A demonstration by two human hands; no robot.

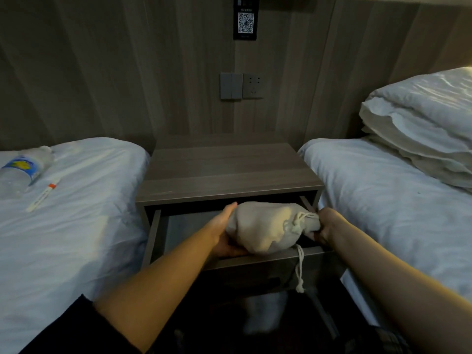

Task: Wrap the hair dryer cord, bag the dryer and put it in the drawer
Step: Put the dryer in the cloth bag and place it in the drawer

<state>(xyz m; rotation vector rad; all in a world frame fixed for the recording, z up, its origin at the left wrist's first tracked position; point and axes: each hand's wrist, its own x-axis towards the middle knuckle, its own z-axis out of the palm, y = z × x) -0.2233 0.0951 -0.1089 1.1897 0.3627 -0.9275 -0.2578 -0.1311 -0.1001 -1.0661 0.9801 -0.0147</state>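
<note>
A cream drawstring bag (265, 227), full and tied at its neck, lies across the open drawer (255, 259) of the nightstand. My left hand (224, 233) cups the bag's rounded end from the left and below. My right hand (325, 229) grips the gathered neck end at the drawer's right side. A white drawstring (299, 272) with a knot hangs down over the drawer front. The hair dryer and its cord are hidden inside the bag.
The grey wooden nightstand (229, 172) stands between two white beds. On the left bed lie a water bottle (20, 169) and a thin white stick (43, 196). Folded duvets (421, 129) sit on the right bed. A wall socket (252, 85) is above.
</note>
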